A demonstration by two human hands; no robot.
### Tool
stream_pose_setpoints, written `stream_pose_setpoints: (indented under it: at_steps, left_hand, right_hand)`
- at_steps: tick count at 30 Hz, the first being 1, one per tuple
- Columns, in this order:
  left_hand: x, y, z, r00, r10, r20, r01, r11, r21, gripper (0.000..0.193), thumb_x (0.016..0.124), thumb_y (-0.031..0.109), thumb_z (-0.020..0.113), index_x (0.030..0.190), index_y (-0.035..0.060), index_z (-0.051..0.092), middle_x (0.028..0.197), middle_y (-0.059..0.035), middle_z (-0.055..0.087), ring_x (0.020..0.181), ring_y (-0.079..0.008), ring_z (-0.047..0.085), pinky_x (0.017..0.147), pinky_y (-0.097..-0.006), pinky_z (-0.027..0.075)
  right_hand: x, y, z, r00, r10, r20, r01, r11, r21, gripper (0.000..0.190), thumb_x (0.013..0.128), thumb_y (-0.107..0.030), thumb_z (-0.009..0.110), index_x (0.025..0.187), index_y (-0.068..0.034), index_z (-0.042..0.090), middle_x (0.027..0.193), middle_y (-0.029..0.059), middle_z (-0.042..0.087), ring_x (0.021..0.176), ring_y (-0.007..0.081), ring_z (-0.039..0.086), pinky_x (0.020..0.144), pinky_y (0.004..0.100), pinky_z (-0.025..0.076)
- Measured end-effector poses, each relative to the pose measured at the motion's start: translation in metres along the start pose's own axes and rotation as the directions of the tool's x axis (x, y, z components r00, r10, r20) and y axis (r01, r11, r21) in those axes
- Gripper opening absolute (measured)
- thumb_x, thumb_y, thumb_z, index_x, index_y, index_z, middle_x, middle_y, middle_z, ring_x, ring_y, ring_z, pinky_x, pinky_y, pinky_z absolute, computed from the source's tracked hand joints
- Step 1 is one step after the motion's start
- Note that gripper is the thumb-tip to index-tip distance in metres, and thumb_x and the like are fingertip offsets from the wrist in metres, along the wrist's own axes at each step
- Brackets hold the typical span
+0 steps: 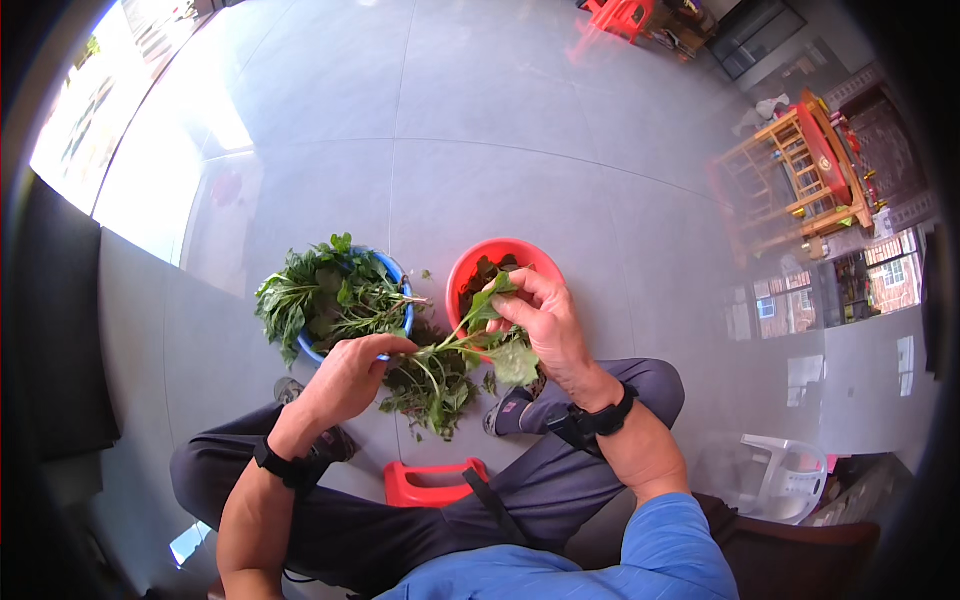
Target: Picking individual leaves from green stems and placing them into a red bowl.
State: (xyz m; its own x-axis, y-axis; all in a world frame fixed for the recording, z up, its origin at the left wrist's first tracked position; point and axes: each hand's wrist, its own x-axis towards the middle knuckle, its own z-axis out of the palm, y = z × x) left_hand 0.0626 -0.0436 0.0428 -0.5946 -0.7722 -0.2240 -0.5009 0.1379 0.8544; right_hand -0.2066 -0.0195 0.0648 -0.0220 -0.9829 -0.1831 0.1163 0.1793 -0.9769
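Between my two hands stretches a stalk of leafy greens (pixel 448 344). My left hand (pixel 358 373) grips its stem end, while my right hand (pixel 545 319) pinches a green leaf near the top. Below the stalk, a loose pile of leaves and stems (pixel 433 397) lies on the floor. At the left stands a blue basin (pixel 409 311) heaped with leafy greens (pixel 330 289), some hanging over its rim. Partly behind my right hand is a red basin (pixel 508 246) with torn leaves (pixel 480 276) inside.
A red plastic stool (pixel 433 472) stands between my legs on the grey tiled floor (pixel 487 90). My shoes flank the leaf pile. A white plastic chair (pixel 787 476) and a wooden rack (pixel 817 165) are at the right. Another red stool (pixel 626 16) stands far off.
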Motion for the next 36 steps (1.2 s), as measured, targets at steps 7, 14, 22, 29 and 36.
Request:
stream_pose_setpoints:
  at_steps: [7,14,22,29,36]
  left_hand:
    - [0.008,0.019,0.005,0.985,0.119,-0.123,-0.147,0.955,-0.257,0.032,0.092,0.005,0.063,0.123,-0.0009,0.064,0.114,-0.0114,0.071,0.106,-0.0204,0.066,0.094,-0.0361,0.050]
    - [0.009,0.014,0.013,0.989,-0.026,0.145,0.122,0.702,-0.702,0.026,0.095,0.017,0.070,0.110,-0.0032,0.067,0.094,-0.0052,0.073,0.088,-0.0083,0.066,0.083,-0.0261,0.052]
    - [0.004,0.006,0.009,0.969,-0.114,0.220,0.220,0.801,-0.556,0.017,0.096,0.017,0.067,0.091,0.0010,0.069,0.078,0.0001,0.069,0.072,-0.0039,0.059,0.068,-0.0219,0.046]
    - [0.007,-0.001,0.010,0.981,-0.043,0.190,0.127,0.882,-0.453,0.025,0.095,0.021,0.068,0.095,-0.0044,0.072,0.076,-0.0037,0.069,0.072,-0.0077,0.063,0.066,-0.0271,0.051]
    - [0.007,0.008,0.006,0.989,-0.116,0.095,0.131,0.976,-0.172,0.027,0.089,0.022,0.068,0.095,-0.0044,0.073,0.071,-0.0103,0.069,0.065,-0.0138,0.065,0.064,-0.0303,0.052]
  right_hand:
    - [-0.012,-0.003,0.014,0.955,0.059,0.291,-0.059,0.998,-0.008,0.012,0.094,-0.005,0.064,0.103,0.002,0.067,0.094,0.0049,0.070,0.079,0.0115,0.068,0.071,0.0246,0.054]
    - [-0.010,0.005,0.025,0.944,0.181,0.277,-0.158,0.982,-0.104,0.020,0.092,-0.004,0.065,0.112,0.001,0.063,0.090,0.0022,0.068,0.076,0.0078,0.064,0.070,0.0224,0.052]
    - [-0.008,0.006,0.021,0.892,-0.090,0.443,0.303,0.846,-0.438,0.047,0.085,-0.002,0.072,0.130,-0.009,0.062,0.101,0.0064,0.071,0.084,0.0115,0.065,0.074,0.0262,0.052]
    - [-0.008,0.013,0.032,0.862,-0.266,0.432,0.490,0.654,-0.576,0.009,0.085,-0.007,0.071,0.093,-0.003,0.072,0.082,0.0137,0.070,0.072,0.0288,0.068,0.065,0.0353,0.053]
    - [-0.009,0.038,0.035,0.833,-0.353,0.426,0.550,0.458,-0.698,0.006,0.089,-0.008,0.067,0.093,-0.003,0.067,0.085,0.0141,0.069,0.075,0.0317,0.067,0.067,0.0393,0.054]
